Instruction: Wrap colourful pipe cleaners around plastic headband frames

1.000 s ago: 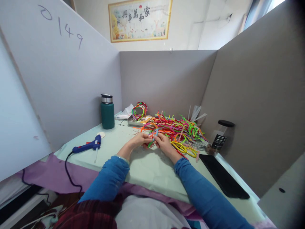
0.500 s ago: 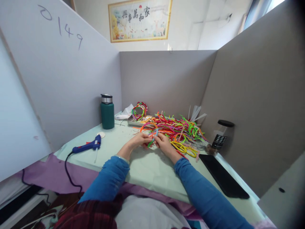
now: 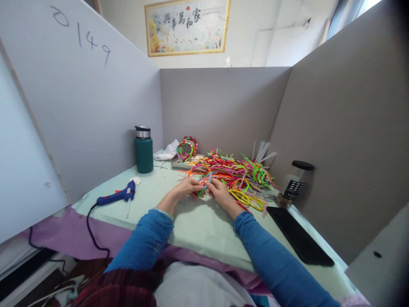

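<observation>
Close together over the near middle of the table, my left hand and my right hand pinch a ring of coloured pipe cleaners. Orange shows along its top, light blue on its right side and green at the bottom between my fingertips. Fingers hide part of the ring. Right behind my hands spreads a heap of loose pipe cleaners, mostly red, pink and green. Yellow pipe cleaner loops lie just right of my right hand.
A blue glue gun with a cord lies at the left, near a green bottle. Finished-looking rings stand on a metal tray at the back. On the right are a black tablet-like slab and a clear jar. Grey partitions enclose the table.
</observation>
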The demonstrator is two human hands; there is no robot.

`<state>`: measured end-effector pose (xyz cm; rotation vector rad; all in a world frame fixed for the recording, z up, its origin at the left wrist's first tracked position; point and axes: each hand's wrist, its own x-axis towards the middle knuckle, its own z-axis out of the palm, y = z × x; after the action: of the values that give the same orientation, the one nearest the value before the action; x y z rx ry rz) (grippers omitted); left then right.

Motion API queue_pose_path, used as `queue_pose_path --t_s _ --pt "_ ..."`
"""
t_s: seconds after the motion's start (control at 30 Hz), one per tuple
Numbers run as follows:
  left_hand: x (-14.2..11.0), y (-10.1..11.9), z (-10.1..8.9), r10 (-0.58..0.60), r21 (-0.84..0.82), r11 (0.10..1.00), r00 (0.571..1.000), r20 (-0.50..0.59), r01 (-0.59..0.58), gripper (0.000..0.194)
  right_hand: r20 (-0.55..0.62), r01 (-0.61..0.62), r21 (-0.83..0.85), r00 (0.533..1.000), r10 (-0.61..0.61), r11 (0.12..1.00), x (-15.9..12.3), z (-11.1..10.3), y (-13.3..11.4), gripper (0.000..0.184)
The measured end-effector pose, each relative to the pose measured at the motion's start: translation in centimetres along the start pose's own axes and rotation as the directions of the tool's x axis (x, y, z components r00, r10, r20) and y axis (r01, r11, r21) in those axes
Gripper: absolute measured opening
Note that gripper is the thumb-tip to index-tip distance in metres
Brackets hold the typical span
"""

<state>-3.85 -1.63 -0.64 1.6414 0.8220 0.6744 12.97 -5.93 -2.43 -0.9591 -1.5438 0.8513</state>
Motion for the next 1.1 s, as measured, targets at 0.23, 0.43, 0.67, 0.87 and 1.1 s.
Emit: queue_pose_path --t_s 0.23,0.43,0.67,0.87,1.1 --pt "0.04 0.04 0.06 0.029 0.047 0.998 1.000 0.000 -0.029 0.052 -0.017 -0.027 0.006 0.999 0.027 1.000 0.17 0.06 0.30 0.031" --pt "0.04 0.11 0.06 0.026 0.032 0.999 1.000 -0.005 -0.025 0.053 -0.024 -0.021 -0.004 0.999 0.021 1.000 0.16 0.00 0.06 0.031" --pt "0.03 0.07 0.02 0.028 0.023 0.999 1.000 -0.003 -0.028 0.052 -0.027 -0.012 0.001 1.000 0.012 1.000 0.21 0.01 0.18 0.031" --pt "0.10 -0.15 -0.03 0.025 0.033 0.999 1.000 -0.006 -0.025 0.051 -0.023 -0.013 0.003 1.000 0.013 1.000 0.12 0.04 0.16 0.032" --pt "-0.03 -0.02 -0.02 0.030 0.012 0.999 1.000 0.008 -0.030 0.053 -0.023 -0.003 -0.001 1.000 0.003 1.000 0.10 -0.01 0.08 0.032"
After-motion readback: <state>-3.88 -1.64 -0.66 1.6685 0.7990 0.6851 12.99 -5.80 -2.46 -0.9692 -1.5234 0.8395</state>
